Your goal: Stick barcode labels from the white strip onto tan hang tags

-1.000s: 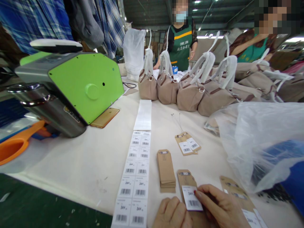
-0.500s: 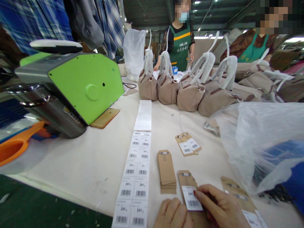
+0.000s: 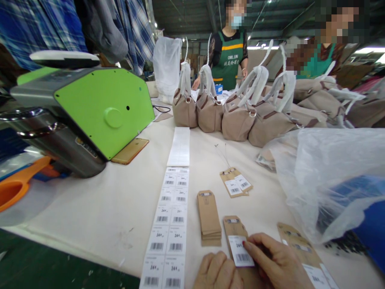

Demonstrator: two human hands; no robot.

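Note:
A kraft-brown hang tag lies near the bottom of the head view, with a white barcode sticker on it. My right hand has its thumb and fingertips pinched together at the sticker's right edge. Beside the tag's lower left, my left hand is curled with the knuckles up; whatever its fingers hold is hidden. A strip of printed price stickers runs along my left. Between strip and tag sits a stack of plain brown tags. More stickered tags lie partly behind my right hand.
Strung tags lie farther back. Beige handbags line the far side, with a person behind them. A green machine, steel tumbler, phone and orange-handled tool are left; a plastic bag is right.
The view has shifted slightly. Both hands keep nearly the same pose at the tag, and the sticker stays in place on it. The person behind the bags has moved a little.

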